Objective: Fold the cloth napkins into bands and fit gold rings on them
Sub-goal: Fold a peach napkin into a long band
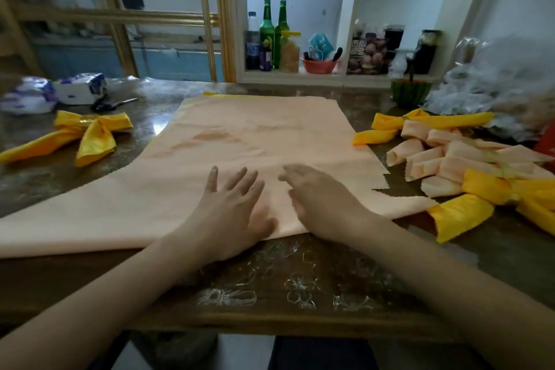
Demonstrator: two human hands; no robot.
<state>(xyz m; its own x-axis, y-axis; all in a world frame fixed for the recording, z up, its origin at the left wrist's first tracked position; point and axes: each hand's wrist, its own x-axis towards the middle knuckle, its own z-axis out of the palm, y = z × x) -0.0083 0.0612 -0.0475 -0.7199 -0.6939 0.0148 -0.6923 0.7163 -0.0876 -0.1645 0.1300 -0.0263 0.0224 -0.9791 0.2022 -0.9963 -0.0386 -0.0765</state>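
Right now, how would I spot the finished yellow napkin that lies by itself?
Find the big peach cloth spread in the middle. Left of it, in front of the tissue packs, lies a yellow napkin cinched into a bow by a gold ring. Unlike the napkins heaped on the right, it lies alone.

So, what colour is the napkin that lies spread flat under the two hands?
Pale peach, with faint darker stains. The spread napkin shows best in the head view.

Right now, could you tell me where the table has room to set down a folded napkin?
Bare table shows between the yellow bow napkin and the peach napkin, and along the near edge, where the forearms cross. The right side is crowded with finished napkins and plastic bags.
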